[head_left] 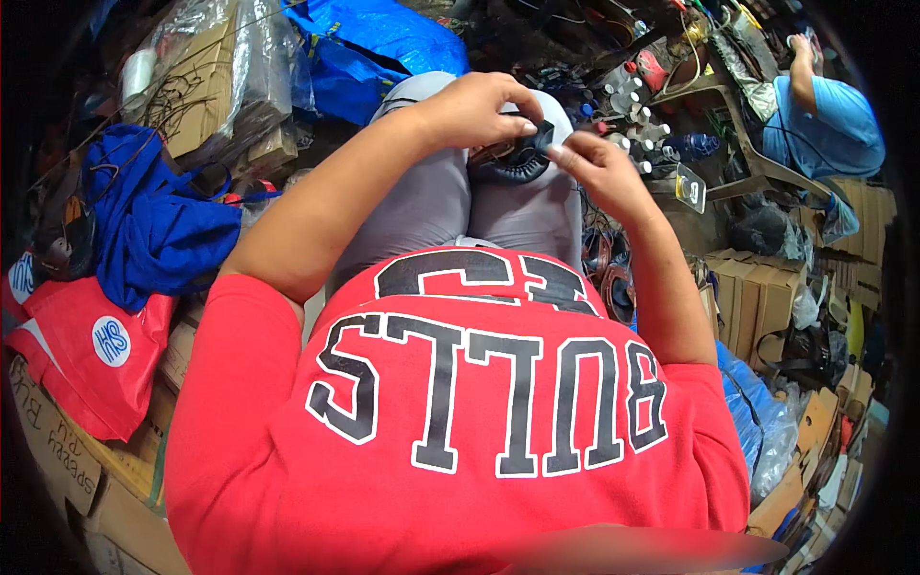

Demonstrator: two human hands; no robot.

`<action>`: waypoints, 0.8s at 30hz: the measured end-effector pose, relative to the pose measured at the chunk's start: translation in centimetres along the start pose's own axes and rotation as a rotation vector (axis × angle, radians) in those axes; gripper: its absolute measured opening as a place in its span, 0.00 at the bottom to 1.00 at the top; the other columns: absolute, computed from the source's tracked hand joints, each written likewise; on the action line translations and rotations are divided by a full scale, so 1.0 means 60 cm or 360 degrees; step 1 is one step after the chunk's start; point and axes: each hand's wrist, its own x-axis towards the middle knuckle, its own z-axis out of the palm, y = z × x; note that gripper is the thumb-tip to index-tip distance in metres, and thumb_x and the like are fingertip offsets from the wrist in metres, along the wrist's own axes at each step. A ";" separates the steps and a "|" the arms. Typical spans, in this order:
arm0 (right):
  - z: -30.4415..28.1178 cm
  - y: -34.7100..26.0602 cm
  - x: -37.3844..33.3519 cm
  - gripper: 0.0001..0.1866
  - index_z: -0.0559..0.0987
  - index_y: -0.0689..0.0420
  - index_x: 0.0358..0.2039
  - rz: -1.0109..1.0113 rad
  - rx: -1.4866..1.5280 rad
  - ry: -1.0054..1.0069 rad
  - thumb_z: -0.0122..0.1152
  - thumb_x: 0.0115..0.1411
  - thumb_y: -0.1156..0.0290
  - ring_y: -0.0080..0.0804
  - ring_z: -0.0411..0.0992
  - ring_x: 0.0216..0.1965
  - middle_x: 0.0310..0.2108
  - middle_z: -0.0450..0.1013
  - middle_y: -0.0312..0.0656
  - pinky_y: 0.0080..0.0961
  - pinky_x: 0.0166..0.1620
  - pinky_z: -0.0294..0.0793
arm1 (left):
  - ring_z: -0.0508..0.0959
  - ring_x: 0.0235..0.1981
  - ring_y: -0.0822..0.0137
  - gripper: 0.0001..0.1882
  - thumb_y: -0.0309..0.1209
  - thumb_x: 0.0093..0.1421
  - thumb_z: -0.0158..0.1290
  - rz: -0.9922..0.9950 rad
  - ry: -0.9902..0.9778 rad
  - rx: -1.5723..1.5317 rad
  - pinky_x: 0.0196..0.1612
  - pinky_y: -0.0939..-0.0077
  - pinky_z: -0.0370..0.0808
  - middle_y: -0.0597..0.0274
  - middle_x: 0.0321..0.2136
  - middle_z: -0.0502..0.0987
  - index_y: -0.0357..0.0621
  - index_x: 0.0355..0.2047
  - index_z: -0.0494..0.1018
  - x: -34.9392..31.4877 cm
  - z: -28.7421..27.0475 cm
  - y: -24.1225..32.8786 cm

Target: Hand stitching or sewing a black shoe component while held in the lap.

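A dark leather shoe (519,167), with a ridged, stitched-looking edge, rests on my lap between my grey-trousered thighs. Over its far side bends my left hand (489,110), its thumb and fingers closed on the shoe's upper part. My right hand (606,172) is just right of the shoe, thumb and fingertips pinched together close to its edge. Anything held in that pinch is too small to tell. Part of the shoe is hidden behind my left fingers.
Several small bottles (628,101) stand ahead to the right, near a chair frame (733,115). A person in a light blue shirt (834,125) is at far right. Blue cloth (158,216) and a red bag (91,355) lie left; cardboard boxes (757,292) stand right.
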 end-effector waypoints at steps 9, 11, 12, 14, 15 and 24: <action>-0.010 0.006 -0.051 0.15 0.68 0.64 0.18 -0.0070 -0.0222 -0.0162 0.54 0.55 0.67 0.18 0.55 0.18 0.13 0.56 0.31 0.24 0.21 0.57 | 0.73 0.31 0.65 0.11 0.34 0.47 0.61 -0.0120 -0.0404 -0.0068 0.36 0.72 0.70 0.59 0.27 0.74 0.40 0.27 0.75 0.044 0.040 0.014; -0.013 -0.011 -0.069 0.16 0.66 0.63 0.17 0.0119 0.0063 -0.0088 0.53 0.55 0.67 0.18 0.54 0.18 0.13 0.54 0.32 0.24 0.21 0.56 | 0.73 0.31 0.65 0.11 0.35 0.46 0.61 -0.0100 -0.0405 -0.0109 0.36 0.71 0.69 0.59 0.27 0.74 0.40 0.26 0.75 0.045 0.039 0.011; -0.022 -0.021 -0.078 0.16 0.64 0.61 0.16 0.0042 0.0094 -0.0021 0.53 0.55 0.68 0.16 0.53 0.19 0.14 0.54 0.29 0.22 0.22 0.54 | 0.73 0.28 0.69 0.10 0.34 0.47 0.60 -0.0052 -0.0312 -0.0098 0.32 0.74 0.69 0.63 0.24 0.74 0.41 0.25 0.75 0.044 0.038 0.009; -0.048 -0.040 -0.098 0.15 0.64 0.60 0.15 -0.0054 0.0478 0.0124 0.55 0.55 0.70 0.15 0.53 0.19 0.15 0.55 0.26 0.19 0.23 0.52 | 0.72 0.25 0.72 0.09 0.33 0.48 0.60 -0.0225 -0.0315 -0.0201 0.30 0.76 0.69 0.65 0.23 0.74 0.41 0.26 0.75 0.045 0.032 0.003; -0.056 -0.045 -0.104 0.15 0.64 0.59 0.15 -0.0104 0.0681 0.0224 0.56 0.55 0.70 0.14 0.53 0.19 0.15 0.56 0.26 0.18 0.23 0.52 | 0.71 0.23 0.74 0.08 0.33 0.49 0.60 -0.0378 -0.0360 -0.0309 0.28 0.78 0.69 0.67 0.23 0.74 0.41 0.26 0.75 0.045 0.028 0.000; -0.027 -0.011 -0.064 0.11 0.80 0.55 0.38 -0.0264 -0.0372 0.0180 0.59 0.53 0.76 0.22 0.65 0.24 0.23 0.67 0.37 0.19 0.28 0.65 | 0.66 0.17 0.81 0.11 0.28 0.52 0.56 -0.0462 -0.0654 -0.0673 0.21 0.83 0.63 0.69 0.24 0.76 0.38 0.37 0.77 0.048 0.005 -0.008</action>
